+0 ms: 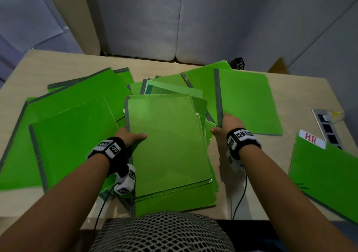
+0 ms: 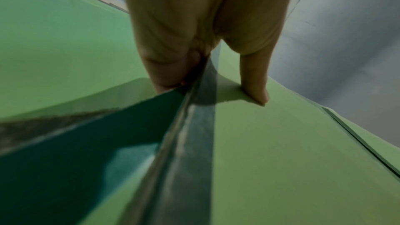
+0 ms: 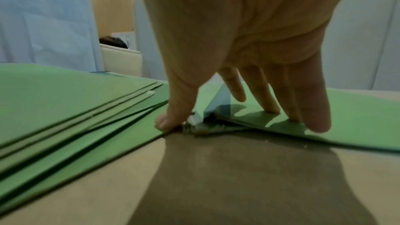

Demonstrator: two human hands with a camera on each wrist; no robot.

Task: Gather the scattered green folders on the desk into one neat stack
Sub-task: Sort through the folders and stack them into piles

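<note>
A central stack of green folders [image 1: 166, 145] lies in front of me on the desk [image 1: 251, 197]. My left hand [image 1: 131, 135] grips its left grey spine; in the left wrist view the thumb [image 2: 255, 83] lies on the top cover [image 2: 292, 160] and the fingers [image 2: 164, 67] curl under the edge. My right hand [image 1: 228, 123] arches over the near-left corner of a single folder [image 1: 248, 100] to the right. There the fingertips [image 3: 272, 103] press on the cover [image 3: 357, 117] and the thumb [image 3: 171, 117] pinches in at the grey corner.
More green folders [image 1: 73, 127] lie fanned at the left and behind the stack. A folder with a white "H.R." tab [image 1: 325, 174] overhangs the desk's right front. A recessed socket strip [image 1: 329, 129] sits at the right edge. Grey partition panels [image 1: 213, 19] stand behind.
</note>
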